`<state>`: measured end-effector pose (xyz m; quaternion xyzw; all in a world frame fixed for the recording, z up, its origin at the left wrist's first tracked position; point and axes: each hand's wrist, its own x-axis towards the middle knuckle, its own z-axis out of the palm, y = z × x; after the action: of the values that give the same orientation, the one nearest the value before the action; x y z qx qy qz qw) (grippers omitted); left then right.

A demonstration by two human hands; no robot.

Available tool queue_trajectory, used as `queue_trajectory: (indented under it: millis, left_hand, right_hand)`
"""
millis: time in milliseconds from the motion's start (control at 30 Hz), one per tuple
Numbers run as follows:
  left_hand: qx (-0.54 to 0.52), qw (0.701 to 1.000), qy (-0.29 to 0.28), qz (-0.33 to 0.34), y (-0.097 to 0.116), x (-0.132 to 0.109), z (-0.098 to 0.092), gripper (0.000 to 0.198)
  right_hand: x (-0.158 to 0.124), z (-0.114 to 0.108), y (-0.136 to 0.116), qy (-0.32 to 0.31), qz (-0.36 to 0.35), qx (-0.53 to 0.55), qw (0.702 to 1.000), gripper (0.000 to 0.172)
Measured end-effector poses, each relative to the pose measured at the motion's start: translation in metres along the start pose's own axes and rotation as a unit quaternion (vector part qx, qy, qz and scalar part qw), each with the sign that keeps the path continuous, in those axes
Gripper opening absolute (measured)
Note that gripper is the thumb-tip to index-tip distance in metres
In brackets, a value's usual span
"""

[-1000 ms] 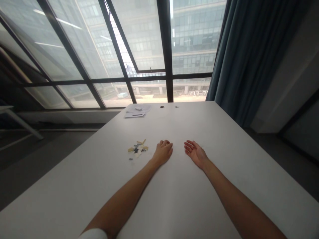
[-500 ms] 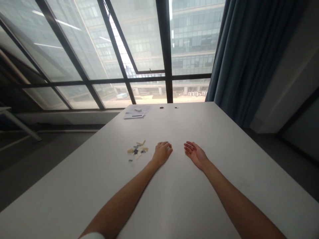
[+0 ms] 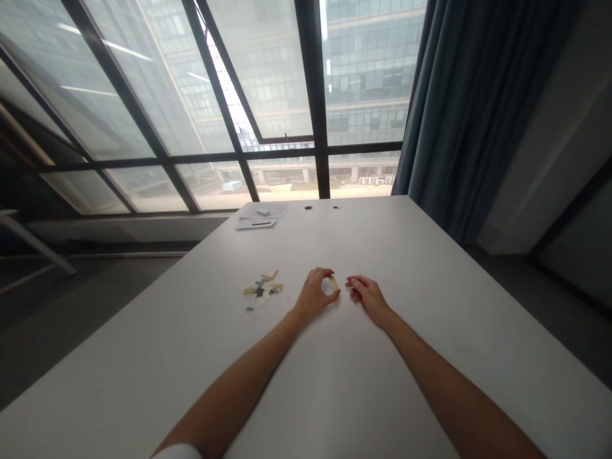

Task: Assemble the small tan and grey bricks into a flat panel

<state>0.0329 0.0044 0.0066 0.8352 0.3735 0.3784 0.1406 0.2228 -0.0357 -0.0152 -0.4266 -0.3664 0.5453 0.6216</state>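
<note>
My left hand (image 3: 315,293) rests on the white table and grips a small pale yellow building-block piece (image 3: 335,283) between thumb and fingertips. Just to the right, my right hand (image 3: 367,294) is turned toward that piece, with its fingers bent and slightly apart. A narrow gap separates its fingertips from the piece, and I see nothing held there. Left of my left hand lies a loose pile of small building-block pieces (image 3: 264,288) in pale yellow, cream, grey and dark tones. One grey piece (image 3: 249,309) sits apart, nearer to me.
Papers (image 3: 255,223) with a small white item on top lie at the far left of the white table (image 3: 320,382). Two small dark round spots, perhaps cable holes, show near the far edge. Beyond stand windows and a blue curtain (image 3: 444,127).
My left hand has moved slightly right and turned, bringing the pale yellow piece into clearer view. My right hand has rolled from palm up, bent its fingers and come closer to it.
</note>
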Motion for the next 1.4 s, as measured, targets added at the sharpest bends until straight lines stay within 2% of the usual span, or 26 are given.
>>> queue_trajectory:
  millis: [100, 167, 400, 567, 767, 967, 1400]
  left_hand:
    - [-0.008, 0.999, -0.020, 0.038, 0.0072, -0.0017, -0.0009, 0.039]
    - [-0.009, 0.998, -0.032, 0.054, 0.0095, -0.0032, -0.0018, 0.035]
    - [-0.013, 0.996, -0.043, 0.076, 0.0073, -0.0058, -0.0042, 0.039]
    - [-0.025, 0.994, -0.034, 0.097, 0.0073, -0.0059, -0.0029, 0.046]
    - [-0.029, 0.994, -0.031, 0.098, 0.0106, -0.0063, -0.0001, 0.076]
    - [-0.035, 0.995, -0.026, 0.090, 0.0078, -0.0054, 0.0012, 0.043]
    - [-0.045, 0.995, -0.012, 0.092, 0.0050, -0.0040, 0.0008, 0.042]
  right_hand:
    - [-0.0029, 0.0056, -0.0001, -0.029, -0.041, -0.110, 0.993, 0.024]
    - [-0.0043, 0.0073, -0.0018, -0.043, -0.043, -0.138, 0.989, 0.024]
    - [-0.0051, 0.0083, -0.0044, -0.066, -0.007, -0.142, 0.988, 0.018]
    - [-0.0054, 0.0076, -0.0049, -0.073, 0.008, -0.160, 0.984, 0.022]
    - [-0.0081, 0.0064, -0.0063, -0.035, -0.003, -0.144, 0.989, 0.029]
    - [-0.0079, 0.0041, -0.0047, -0.049, -0.019, -0.138, 0.989, 0.030]
    - [-0.0084, 0.0027, -0.0037, -0.063, -0.029, -0.144, 0.987, 0.031]
